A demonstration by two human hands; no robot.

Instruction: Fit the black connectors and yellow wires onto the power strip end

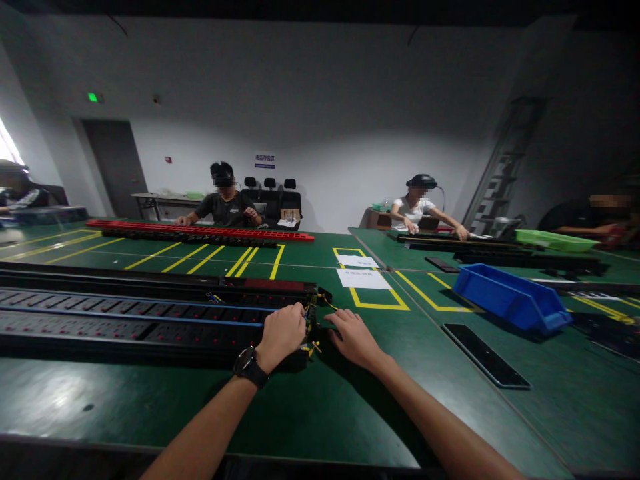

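Long black strips with rows of sockets and small red marks, like power strips [200, 335], lie side by side on the green table. My left hand [283, 337], wearing a watch [249, 365], rests at their right end. Its fingers are curled down, and what they grip is hidden. Just right of that end is my right hand [354, 339], palm down, with its fingers stretched toward the strip ends and the thumb apart. Between the hands, short yellow wires [315, 348] stick out from the ends. Whether my right fingertips touch a wire, I cannot tell.
A blue bin [510, 297] and a dark phone-like slab [485, 355] sit to the right. White paper labels [363, 279] lie ahead within yellow tape. Across the table, one person [227, 207] works behind a red rail [200, 230], another [417, 210] at black strips.
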